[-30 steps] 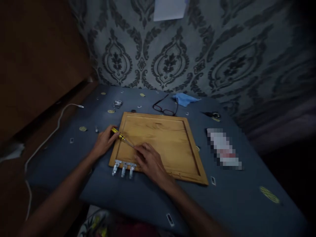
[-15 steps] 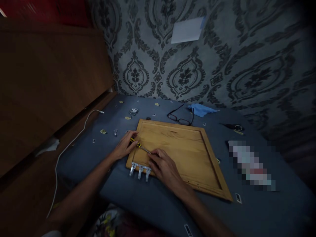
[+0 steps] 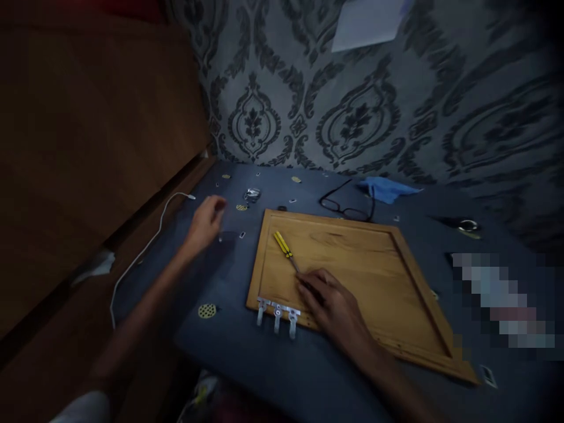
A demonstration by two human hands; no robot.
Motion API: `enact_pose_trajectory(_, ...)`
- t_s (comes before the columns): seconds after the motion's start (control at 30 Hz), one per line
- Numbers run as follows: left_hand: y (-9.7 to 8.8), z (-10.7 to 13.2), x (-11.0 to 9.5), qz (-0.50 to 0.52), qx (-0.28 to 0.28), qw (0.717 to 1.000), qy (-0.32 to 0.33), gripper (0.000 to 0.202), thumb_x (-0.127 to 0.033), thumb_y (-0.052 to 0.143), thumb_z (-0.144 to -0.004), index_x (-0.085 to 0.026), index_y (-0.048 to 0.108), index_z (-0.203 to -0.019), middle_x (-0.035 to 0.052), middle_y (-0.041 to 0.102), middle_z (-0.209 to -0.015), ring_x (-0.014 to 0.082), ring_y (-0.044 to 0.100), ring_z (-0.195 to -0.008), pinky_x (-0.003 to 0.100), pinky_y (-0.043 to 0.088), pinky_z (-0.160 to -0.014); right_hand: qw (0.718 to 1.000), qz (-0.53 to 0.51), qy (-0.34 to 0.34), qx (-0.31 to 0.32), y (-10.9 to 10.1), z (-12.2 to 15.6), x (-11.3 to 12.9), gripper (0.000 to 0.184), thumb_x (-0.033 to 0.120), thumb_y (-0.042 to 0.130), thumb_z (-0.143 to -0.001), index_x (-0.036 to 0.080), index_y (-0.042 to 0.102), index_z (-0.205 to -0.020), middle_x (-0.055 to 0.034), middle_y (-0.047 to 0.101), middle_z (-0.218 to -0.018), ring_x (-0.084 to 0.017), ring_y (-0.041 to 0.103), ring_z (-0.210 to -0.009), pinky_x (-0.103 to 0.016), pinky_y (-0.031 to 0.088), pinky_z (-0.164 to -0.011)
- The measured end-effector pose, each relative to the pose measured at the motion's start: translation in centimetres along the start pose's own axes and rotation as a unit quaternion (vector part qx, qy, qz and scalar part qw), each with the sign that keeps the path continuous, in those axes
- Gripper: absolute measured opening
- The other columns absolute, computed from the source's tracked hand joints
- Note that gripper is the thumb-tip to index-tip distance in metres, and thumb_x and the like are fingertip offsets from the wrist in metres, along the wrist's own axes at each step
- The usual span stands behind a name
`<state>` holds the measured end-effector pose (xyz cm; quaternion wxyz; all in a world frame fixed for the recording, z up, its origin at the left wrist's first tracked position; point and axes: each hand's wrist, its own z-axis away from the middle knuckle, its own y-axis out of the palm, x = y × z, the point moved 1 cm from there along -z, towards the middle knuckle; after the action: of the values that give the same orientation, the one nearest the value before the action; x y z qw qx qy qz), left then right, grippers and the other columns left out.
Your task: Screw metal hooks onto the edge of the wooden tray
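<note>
My right hand (image 3: 335, 299) pinches a screwdriver (image 3: 283, 244) by its thin metal shaft. The tool's yellow-and-black handle points away over a wooden framed panel (image 3: 335, 258), on which my right hand rests. Along the panel's near left edge sit several metal hinges (image 3: 277, 311), their arms sticking out over the edge. My left hand (image 3: 205, 223) is in the air left of the panel, slightly blurred, with fingers curled and apart and nothing visible in them. Just below it a small metal piece (image 3: 221, 238) lies partly hidden on the dark blue cloth.
Shiny metal parts (image 3: 252, 194) lie behind the panel's left corner. Eyeglasses (image 3: 348, 205), a blue cloth (image 3: 390, 189) and scissors (image 3: 465, 225) lie toward the wall. A white cable (image 3: 152, 238) runs beside the wooden cabinet (image 3: 97, 117) at left. A blurred-out item is at right.
My left hand has let go of the screwdriver handle and moved left and away, off the panel. My right hand keeps the shaft; the handle now points farther away. The whole view has shifted.
</note>
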<state>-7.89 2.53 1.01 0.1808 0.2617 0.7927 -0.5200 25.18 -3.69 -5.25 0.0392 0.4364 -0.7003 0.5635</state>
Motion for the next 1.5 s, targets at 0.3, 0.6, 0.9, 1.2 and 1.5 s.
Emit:
enact_pose_trajectory(0.3,-1.1,-0.1,3.9,-0.013,0.198,0.98,-0.014,0.015,-0.031,0.058,-0.088,-0.021,0.07,-0.091,0.0029,0.069,-0.087,0.0227,0.064,-0.089,0.037,0.05,-0.09,0.999,-0.033,-0.032,-0.023,-0.7,0.5,-0.2,0.023,0.03,0.053,-0.102,0.024,0.075,-0.109,-0.0078,0.073,-0.097,-0.019,0.075,-0.085,-0.029,0.063,-0.072)
enact_pose_trajectory(0.6,-0.4,2.0,3.4,-0.023,0.223,0.974,-0.013,0.028,-0.041,0.05,-0.098,-0.02,0.069,-0.094,0.0038,0.07,-0.09,0.0205,0.064,-0.081,0.033,0.05,-0.079,0.997,-0.027,-0.058,-0.031,-1.1,0.4,0.0,0.022,0.024,0.054,-0.101,0.022,0.075,-0.109,-0.0073,0.072,-0.095,-0.017,0.073,-0.083,-0.026,0.061,-0.069)
enact_pose_trajectory(0.9,0.4,8.2,0.9,-0.082,0.136,0.987,-0.031,0.02,-0.022,0.054,-0.099,-0.021,0.073,-0.103,0.0074,0.069,-0.103,0.0236,0.063,-0.099,0.035,0.05,-0.087,0.997,-0.029,-0.07,-0.002,-0.8,0.5,-0.5,0.024,0.028,0.056,-0.102,0.018,0.077,-0.107,-0.0087,0.073,-0.097,-0.019,0.073,-0.088,-0.029,0.061,-0.075)
enact_pose_trajectory(1.2,-0.3,9.5,-0.3,-0.066,0.088,0.994,-0.011,0.016,-0.022,0.053,-0.099,-0.02,0.069,-0.099,0.0047,0.066,-0.096,0.0202,0.064,-0.09,0.033,0.051,-0.083,0.997,-0.042,-0.059,-0.001,-0.6,0.4,-0.5,0.026,0.031,0.057,-0.099,0.02,0.079,-0.104,-0.0099,0.073,-0.097,-0.022,0.072,-0.088,-0.036,0.061,-0.076)
enact_pose_trajectory(1.5,-2.7,12.4,-9.3,-0.005,0.127,0.987,0.101,0.015,-0.02,0.048,-0.102,-0.02,0.063,-0.102,0.0026,0.064,-0.097,0.0187,0.062,-0.095,0.029,0.05,-0.082,0.972,-0.229,0.034,-0.034,-1.4,1.1,4.8,0.025,0.044,0.067,-0.094,0.025,0.081,-0.103,-0.0082,0.077,-0.099,-0.022,0.073,-0.092,-0.035,0.06,-0.082)
